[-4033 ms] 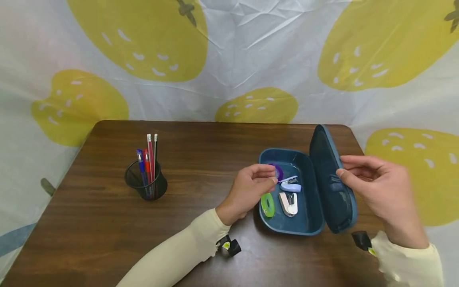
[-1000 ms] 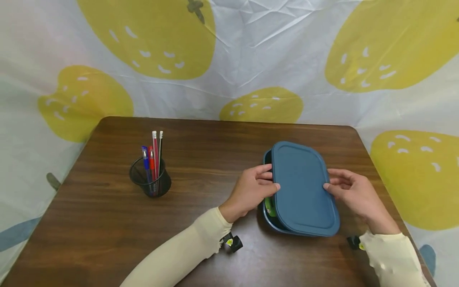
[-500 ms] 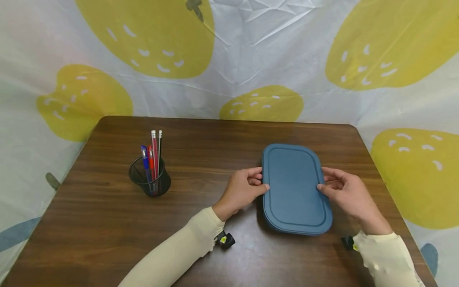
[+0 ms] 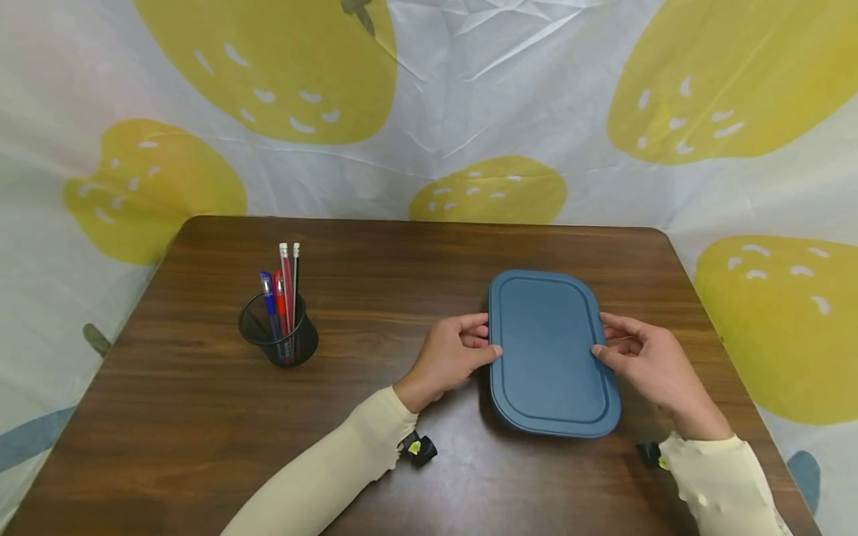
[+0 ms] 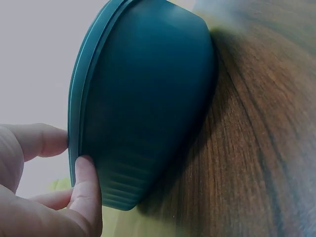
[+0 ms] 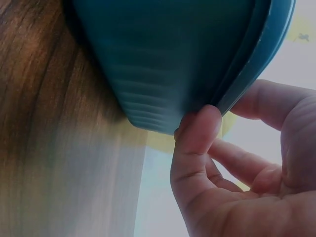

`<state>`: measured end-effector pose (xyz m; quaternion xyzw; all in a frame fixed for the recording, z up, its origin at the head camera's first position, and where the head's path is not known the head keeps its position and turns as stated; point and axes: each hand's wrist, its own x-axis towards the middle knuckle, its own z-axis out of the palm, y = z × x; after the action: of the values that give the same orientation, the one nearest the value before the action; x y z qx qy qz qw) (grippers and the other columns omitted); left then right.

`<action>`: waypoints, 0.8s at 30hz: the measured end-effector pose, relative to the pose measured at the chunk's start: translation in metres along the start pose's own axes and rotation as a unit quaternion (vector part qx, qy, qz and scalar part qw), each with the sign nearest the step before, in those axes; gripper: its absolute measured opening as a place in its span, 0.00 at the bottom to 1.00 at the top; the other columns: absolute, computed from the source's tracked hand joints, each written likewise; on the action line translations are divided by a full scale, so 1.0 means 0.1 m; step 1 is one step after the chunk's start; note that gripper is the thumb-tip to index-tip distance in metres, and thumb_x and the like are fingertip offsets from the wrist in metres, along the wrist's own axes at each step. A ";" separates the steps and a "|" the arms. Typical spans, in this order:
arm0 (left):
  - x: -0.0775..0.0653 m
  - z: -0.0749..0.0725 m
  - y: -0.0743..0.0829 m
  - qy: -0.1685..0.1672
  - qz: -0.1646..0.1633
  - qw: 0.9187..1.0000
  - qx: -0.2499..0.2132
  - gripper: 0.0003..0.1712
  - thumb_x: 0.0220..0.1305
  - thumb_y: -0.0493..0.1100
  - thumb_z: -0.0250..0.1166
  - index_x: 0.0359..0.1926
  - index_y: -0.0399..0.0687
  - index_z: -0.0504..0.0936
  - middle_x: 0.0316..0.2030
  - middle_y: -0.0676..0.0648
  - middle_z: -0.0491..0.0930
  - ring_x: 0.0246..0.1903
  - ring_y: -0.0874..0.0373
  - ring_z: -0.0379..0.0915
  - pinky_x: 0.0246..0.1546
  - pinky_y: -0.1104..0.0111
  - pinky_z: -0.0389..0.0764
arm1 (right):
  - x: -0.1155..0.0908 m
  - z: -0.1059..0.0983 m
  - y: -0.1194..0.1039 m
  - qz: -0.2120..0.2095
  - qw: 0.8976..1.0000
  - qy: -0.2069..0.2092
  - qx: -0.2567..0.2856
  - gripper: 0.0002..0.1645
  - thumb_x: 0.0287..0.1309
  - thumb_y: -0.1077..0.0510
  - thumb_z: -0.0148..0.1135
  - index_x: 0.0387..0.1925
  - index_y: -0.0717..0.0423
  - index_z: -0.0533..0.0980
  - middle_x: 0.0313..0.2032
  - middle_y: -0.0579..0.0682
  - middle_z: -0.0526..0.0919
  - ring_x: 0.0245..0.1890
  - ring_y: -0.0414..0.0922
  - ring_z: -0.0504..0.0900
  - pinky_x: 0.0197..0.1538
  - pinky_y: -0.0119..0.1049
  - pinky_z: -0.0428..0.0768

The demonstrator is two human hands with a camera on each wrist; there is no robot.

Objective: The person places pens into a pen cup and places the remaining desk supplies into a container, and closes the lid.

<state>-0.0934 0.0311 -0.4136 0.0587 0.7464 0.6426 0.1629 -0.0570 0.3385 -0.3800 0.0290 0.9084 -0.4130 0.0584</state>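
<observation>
A blue plastic box (image 4: pixel 553 350) stands on the right half of the table with its lid down flush. At its left long side my left hand (image 4: pixel 445 357) pinches the lid's rim, thumb on top and fingers beneath. My right hand (image 4: pixel 653 368) pinches the rim on the opposite side in the same way. The left wrist view shows the box's side wall (image 5: pixel 148 89) and a finger tucked under the lip. Ribbed marks run along the box wall (image 6: pixel 148 94) in the right wrist view. The contents are hidden under the lid.
A black mesh pen cup (image 4: pixel 303 346) stands at the left of the brown wooden table (image 4: pixel 167 417), holding a blue pen (image 4: pixel 269 301), a red pen (image 4: pixel 280 301) and two pencils (image 4: pixel 287 275). Behind the table hangs a white cloth (image 4: pixel 436 97) with yellow fruit prints.
The lid stood raised on the right, showing a white and a lilac stapler and tape rolls inside. It came down, lay skewed, then slid left into line. Little has moved since half a second ago.
</observation>
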 end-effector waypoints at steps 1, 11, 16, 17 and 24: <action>0.00 0.00 0.00 -0.001 -0.001 1.000 -0.002 0.36 0.61 0.38 0.77 0.70 0.41 0.79 0.53 0.44 0.86 0.45 0.58 0.84 0.43 0.71 0.87 | 0.00 0.00 0.00 -0.001 1.000 0.000 0.000 0.40 0.70 0.53 0.70 0.76 0.63 0.68 0.58 0.63 0.80 0.42 0.34 0.83 0.40 0.26 0.86; -0.07 -0.01 -0.02 -0.014 -0.010 1.000 -0.024 0.37 0.63 0.38 0.76 0.72 0.43 0.77 0.55 0.43 0.84 0.46 0.59 0.85 0.45 0.72 0.87 | -0.04 0.03 0.02 -0.012 1.000 0.006 -0.003 0.39 0.68 0.55 0.72 0.75 0.63 0.69 0.57 0.64 0.81 0.40 0.34 0.83 0.39 0.26 0.86; -0.07 -0.02 -0.02 -0.022 -0.010 1.000 -0.011 0.37 0.65 0.39 0.75 0.74 0.44 0.75 0.55 0.44 0.84 0.46 0.60 0.84 0.45 0.72 0.87 | -0.03 0.03 0.02 -0.010 1.000 0.006 -0.004 0.40 0.69 0.54 0.72 0.76 0.61 0.69 0.58 0.64 0.80 0.42 0.36 0.84 0.40 0.26 0.86; -0.07 -0.03 -0.01 -0.025 -0.009 1.000 -0.005 0.37 0.65 0.40 0.75 0.74 0.45 0.75 0.55 0.44 0.84 0.45 0.60 0.84 0.45 0.72 0.86 | -0.03 0.03 0.02 -0.010 1.000 0.006 -0.009 0.40 0.69 0.53 0.71 0.76 0.61 0.68 0.59 0.65 0.80 0.43 0.38 0.84 0.40 0.26 0.86; -0.14 -0.15 0.05 -0.035 0.030 0.995 0.092 0.37 0.71 0.47 0.71 0.77 0.48 0.71 0.60 0.43 0.82 0.53 0.55 0.82 0.52 0.62 0.86 | -0.12 0.02 -0.01 -0.109 0.984 0.078 -0.119 0.34 0.67 0.51 0.73 0.68 0.61 0.76 0.57 0.63 0.84 0.49 0.60 0.87 0.39 0.18 0.80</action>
<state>-0.0852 0.0135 -0.4047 0.1182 0.7942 0.5730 0.1640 -0.0454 0.3361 -0.3789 -0.0449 0.9504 -0.3027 -0.0550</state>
